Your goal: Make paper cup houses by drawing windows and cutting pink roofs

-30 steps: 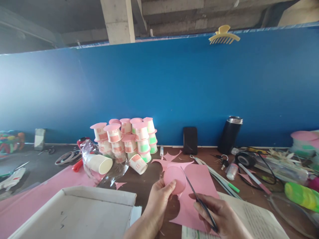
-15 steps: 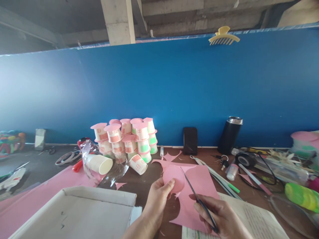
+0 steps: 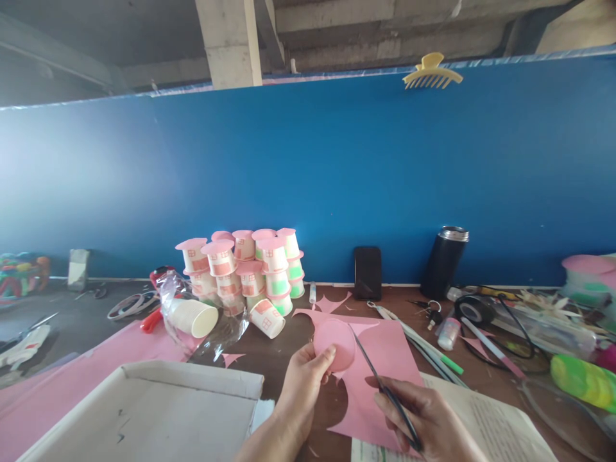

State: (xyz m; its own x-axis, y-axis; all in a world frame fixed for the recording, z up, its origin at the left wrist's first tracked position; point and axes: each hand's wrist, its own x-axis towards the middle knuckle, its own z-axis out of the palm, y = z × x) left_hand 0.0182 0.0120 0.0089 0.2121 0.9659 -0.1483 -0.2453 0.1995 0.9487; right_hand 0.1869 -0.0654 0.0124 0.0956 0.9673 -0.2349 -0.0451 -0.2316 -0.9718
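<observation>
Pink paper disc [image 3: 335, 343] — pinched in our left hand [image 3: 302, 391]; right hand [image 3: 426, 420] gripping scissors [image 3: 385, 389] — blades at disc's edge.

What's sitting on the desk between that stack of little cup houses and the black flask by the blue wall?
In the head view, between the cup houses and the black flask, a dark phone leans upright against the blue wall, with a small white tube lying nearer the cups.

Blue partition wall [image 3: 308, 186] spanning 9 to 3 o'clock behind a brown worktable [image 3: 283, 350]; concrete beam [image 3: 230, 42] and grey ceiling [image 3: 96, 45] showing at 12 o'clock; daylight brightening the wall's left side.
</observation>
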